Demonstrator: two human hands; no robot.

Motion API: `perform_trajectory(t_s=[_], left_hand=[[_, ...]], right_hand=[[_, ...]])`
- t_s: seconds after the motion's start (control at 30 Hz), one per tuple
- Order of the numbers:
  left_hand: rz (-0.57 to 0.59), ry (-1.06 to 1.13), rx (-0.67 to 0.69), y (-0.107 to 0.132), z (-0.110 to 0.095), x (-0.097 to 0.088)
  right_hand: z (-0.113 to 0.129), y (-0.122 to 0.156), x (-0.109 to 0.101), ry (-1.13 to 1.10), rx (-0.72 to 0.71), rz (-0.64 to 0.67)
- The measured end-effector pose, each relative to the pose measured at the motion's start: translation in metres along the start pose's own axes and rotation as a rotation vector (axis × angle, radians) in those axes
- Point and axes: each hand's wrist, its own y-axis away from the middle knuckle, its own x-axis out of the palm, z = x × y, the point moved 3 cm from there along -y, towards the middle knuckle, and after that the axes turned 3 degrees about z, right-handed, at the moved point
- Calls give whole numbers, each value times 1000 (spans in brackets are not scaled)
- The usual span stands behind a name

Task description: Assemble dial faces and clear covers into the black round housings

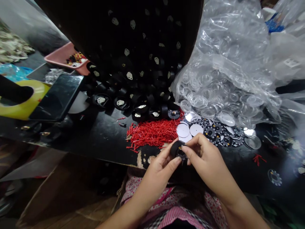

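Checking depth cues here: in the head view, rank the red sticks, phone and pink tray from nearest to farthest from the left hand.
From the left hand, holding a black cap:
1. Red sticks, just ahead.
2. Phone, far left.
3. Pink tray, back left, beyond the phone.

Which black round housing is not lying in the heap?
The black housing pinched between the left hand and right hand, in front of the red pointers; the rest lie heaped behind them.
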Motion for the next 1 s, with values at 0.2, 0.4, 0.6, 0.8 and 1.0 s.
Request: perform_trajectory(t_s=[0.2,0.4,0.6,0.8,1.0], left_hand=[[36,-65,-1,3,8,-2],[82,-497,85,17,14,-11],[-175,-482,121,33,9,-46],[-418,-118,105,39,6,-73],[-385,270,69,35,0,-60]], right_hand=[[-12,8,2,6,-27,76],[-19,29,7,82,-159,143],[-5,6,24,279,-338,181],[14,-28,62,873,-394,123],[14,-32,61,858,-406,137]])
